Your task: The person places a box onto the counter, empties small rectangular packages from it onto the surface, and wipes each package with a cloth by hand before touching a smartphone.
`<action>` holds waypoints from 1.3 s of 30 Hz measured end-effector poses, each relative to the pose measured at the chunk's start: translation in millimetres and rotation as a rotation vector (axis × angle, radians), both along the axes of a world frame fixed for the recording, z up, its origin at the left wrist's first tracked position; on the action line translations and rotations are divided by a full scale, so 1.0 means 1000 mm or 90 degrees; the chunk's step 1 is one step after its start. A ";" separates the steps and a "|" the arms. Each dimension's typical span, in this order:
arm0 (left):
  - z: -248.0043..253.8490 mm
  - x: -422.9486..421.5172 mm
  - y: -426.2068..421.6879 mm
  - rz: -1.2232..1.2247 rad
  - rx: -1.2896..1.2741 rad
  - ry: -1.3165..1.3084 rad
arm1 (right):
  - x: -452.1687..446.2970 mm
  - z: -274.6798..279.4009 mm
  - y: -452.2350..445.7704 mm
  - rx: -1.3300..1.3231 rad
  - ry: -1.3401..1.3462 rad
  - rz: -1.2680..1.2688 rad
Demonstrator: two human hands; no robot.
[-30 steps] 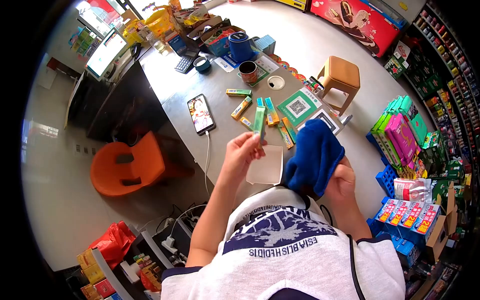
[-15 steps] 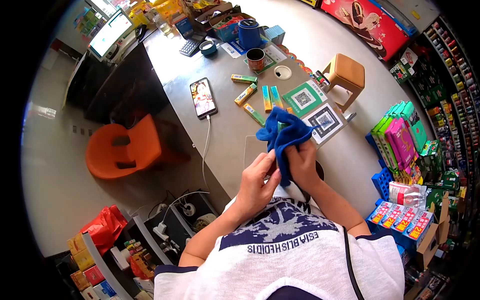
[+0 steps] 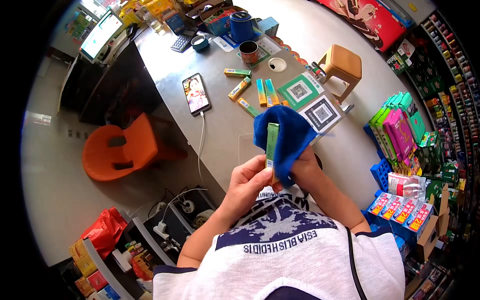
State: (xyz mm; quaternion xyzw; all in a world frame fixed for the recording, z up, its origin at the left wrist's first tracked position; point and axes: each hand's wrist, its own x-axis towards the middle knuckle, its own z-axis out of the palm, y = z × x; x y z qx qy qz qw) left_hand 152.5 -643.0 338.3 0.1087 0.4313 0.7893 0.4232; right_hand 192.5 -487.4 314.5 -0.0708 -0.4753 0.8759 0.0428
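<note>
My left hand (image 3: 250, 181) pinches the lower end of a slim green gum pack (image 3: 272, 142), which stands upright in front of the cloth. Bunched in my right hand (image 3: 307, 167) is a blue cloth (image 3: 290, 131), draped behind and beside the pack; some right-hand fingers are hidden under it. On the counter beyond lie several similar slim packs, among them a yellow-green one (image 3: 240, 88) and a blue-and-yellow one (image 3: 271, 93). Behind these stands an open round tin (image 3: 249, 53), with a white round lid (image 3: 278, 64) beside it.
A phone (image 3: 196, 94) lies on the grey counter (image 3: 175, 70) with its white cable trailing toward me. Two QR-code cards (image 3: 300, 91) sit near the right edge. A blue canister (image 3: 241, 27) and calculator (image 3: 181, 43) are farther back. An orange chair (image 3: 117, 150) stands left.
The green pack, mostly covered by the cloth before, now shows along its length in my left hand. The cloth has spread open and shifted to the pack's right side.
</note>
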 end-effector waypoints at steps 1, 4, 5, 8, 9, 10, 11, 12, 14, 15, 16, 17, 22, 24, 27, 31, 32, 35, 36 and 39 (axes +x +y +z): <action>-0.003 -0.001 -0.001 -0.024 0.026 -0.043 | 0.000 -0.001 0.001 0.023 0.003 -0.025; -0.015 -0.006 -0.007 -0.095 0.089 -0.134 | -0.011 0.005 0.001 0.048 0.009 -0.089; -0.015 -0.006 -0.007 -0.081 0.080 -0.143 | -0.014 0.005 0.000 0.021 0.004 -0.114; -0.012 -0.002 -0.002 -0.029 0.016 -0.073 | -0.026 -0.005 -0.005 -0.039 -0.025 -0.194; -0.012 0.000 -0.001 -0.005 -0.029 0.012 | -0.027 -0.007 -0.004 -0.067 -0.014 -0.175; -0.012 0.002 0.000 0.018 -0.074 0.096 | -0.026 -0.008 -0.002 -0.096 -0.004 -0.155; -0.011 0.002 -0.001 0.039 -0.080 0.081 | -0.025 -0.008 -0.001 -0.124 0.007 -0.135; -0.010 0.002 -0.001 0.059 -0.086 0.066 | -0.027 -0.001 -0.002 -0.094 -0.059 -0.126; -0.010 0.001 -0.001 0.100 -0.096 0.088 | -0.016 0.003 -0.009 0.069 -0.024 -0.080; -0.012 0.001 -0.002 0.105 -0.095 0.103 | -0.011 0.003 -0.012 0.150 -0.006 -0.059; -0.013 0.002 -0.002 0.109 -0.092 0.118 | -0.011 0.000 -0.008 0.131 -0.018 -0.029; -0.014 0.002 -0.001 0.111 -0.089 0.133 | -0.013 -0.001 -0.005 0.140 -0.012 -0.055; -0.013 0.002 -0.004 0.047 -0.098 0.148 | -0.029 -0.006 0.008 -0.027 -0.029 -0.138; -0.011 0.003 -0.002 0.069 -0.070 0.096 | -0.028 -0.009 0.011 -0.168 -0.007 -0.103; -0.006 0.000 -0.003 0.111 0.010 -0.052 | -0.016 -0.013 0.004 0.114 0.032 0.002; -0.018 -0.002 -0.008 0.040 0.082 -0.166 | -0.015 0.001 0.002 0.139 0.054 -0.029; -0.020 -0.002 -0.009 0.009 0.096 -0.181 | -0.018 0.006 0.003 0.097 0.020 -0.061; -0.021 -0.004 -0.011 -0.062 0.209 -0.319 | -0.028 -0.005 0.009 -0.006 -0.071 -0.151; -0.025 -0.003 -0.011 -0.053 0.204 -0.323 | -0.030 -0.003 0.014 -0.052 -0.062 -0.115; -0.023 -0.004 -0.011 -0.024 0.208 -0.347 | -0.029 0.007 0.010 -0.197 0.013 -0.007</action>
